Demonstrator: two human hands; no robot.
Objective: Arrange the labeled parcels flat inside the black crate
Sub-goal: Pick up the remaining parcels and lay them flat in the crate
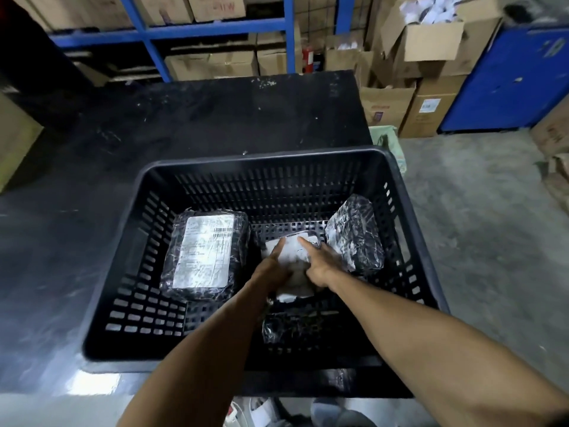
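The parcel you're working on is the small black plastic-wrapped one with the white label face-up (291, 255), sitting on the floor of the black slotted plastic crate (264, 158), roughly mid-crate and a bit toward the right wall. Going by the crinkly shiny film it's probably light and a bit squishy, and that wrap looks slick, so I'd hold it by the two long edges rather than pinch the top. Its long axis seems to run from the near wall toward the far wall, maybe slightly skewed, and part of it is hidden under your hands. Your left hand (274, 266) lies against the left side of it with fingers extended, and your right hand (320, 263) is spread on top with the index finger pointing at the label; neither is really closed around it as far as I can see. Toward the crate's left wall, the bigger labeled parcel (204, 255) already lies flat. By the right wall, a label-less-looking wrapped parcel (354, 235) leans tilted, so that one needs flattening. Another dark bundle (292, 325) sits near the front wall.
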